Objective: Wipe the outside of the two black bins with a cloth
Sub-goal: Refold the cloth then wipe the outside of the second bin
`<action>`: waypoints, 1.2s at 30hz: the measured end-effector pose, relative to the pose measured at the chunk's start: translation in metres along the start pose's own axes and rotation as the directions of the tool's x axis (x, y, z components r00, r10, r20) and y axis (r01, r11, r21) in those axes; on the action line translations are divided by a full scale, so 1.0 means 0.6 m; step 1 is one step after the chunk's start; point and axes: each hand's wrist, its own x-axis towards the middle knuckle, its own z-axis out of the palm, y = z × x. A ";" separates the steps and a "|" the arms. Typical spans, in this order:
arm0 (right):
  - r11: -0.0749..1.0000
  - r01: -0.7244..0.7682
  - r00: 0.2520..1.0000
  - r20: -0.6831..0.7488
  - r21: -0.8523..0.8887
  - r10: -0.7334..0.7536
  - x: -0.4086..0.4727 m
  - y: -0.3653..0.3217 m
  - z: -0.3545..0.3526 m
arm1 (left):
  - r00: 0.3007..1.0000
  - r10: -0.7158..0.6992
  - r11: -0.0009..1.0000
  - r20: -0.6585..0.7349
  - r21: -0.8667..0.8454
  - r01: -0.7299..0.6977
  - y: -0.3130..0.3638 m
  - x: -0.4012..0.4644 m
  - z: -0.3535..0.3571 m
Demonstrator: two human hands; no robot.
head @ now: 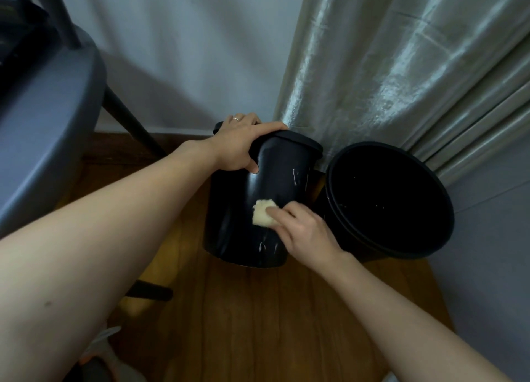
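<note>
Down on the wooden floor [258,310], by the curtain [387,80], my left hand [241,143] grips the rim of the lidded black bin [238,209], thumb curled against its side, tipping it toward me. My right hand [307,229] pinches the pale cloth [262,217] and presses it to the bin's front wall, wrist bent, forearm reaching in low. I judge the bin light, stiff and glossy, likely to slide or rock unless braced at the rim. Its open twin [430,232] stands just beside it on the right, leaning, apparently not yet wiped
</note>
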 end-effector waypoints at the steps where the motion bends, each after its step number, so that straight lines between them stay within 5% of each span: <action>1: 0.999 0.052 0.998 0.042 0.005 -0.052 -0.013 -0.004 0.006 | 1.000 0.001 1.000 0.001 -0.004 -0.001 0.000 -0.001 0.000; 7: 0.966 0.255 0.938 0.233 0.042 -0.257 -0.071 -0.018 0.032 | 1.000 0.002 1.000 0.003 -0.027 -0.002 -0.001 -0.003 -0.002; 15: 0.996 -0.086 0.995 -0.042 0.034 0.087 -0.010 -0.011 0.007 | 1.000 0.000 1.000 -0.008 -0.006 0.000 -0.002 -0.002 0.000; 22: 0.982 0.177 0.953 0.237 0.062 -0.186 -0.084 -0.028 0.038 | 1.000 -0.006 0.999 0.009 -0.031 0.006 0.001 -0.004 -0.004; 31: 0.984 -0.176 0.981 -0.072 0.037 0.179 0.022 -0.001 -0.013 | 1.000 -0.004 1.000 -0.004 -0.009 0.004 0.000 -0.001 0.001; 36: 0.998 0.026 0.996 0.086 0.057 -0.031 -0.040 -0.007 0.007 | 1.000 -0.005 1.000 -0.007 -0.022 0.005 -0.002 -0.002 0.001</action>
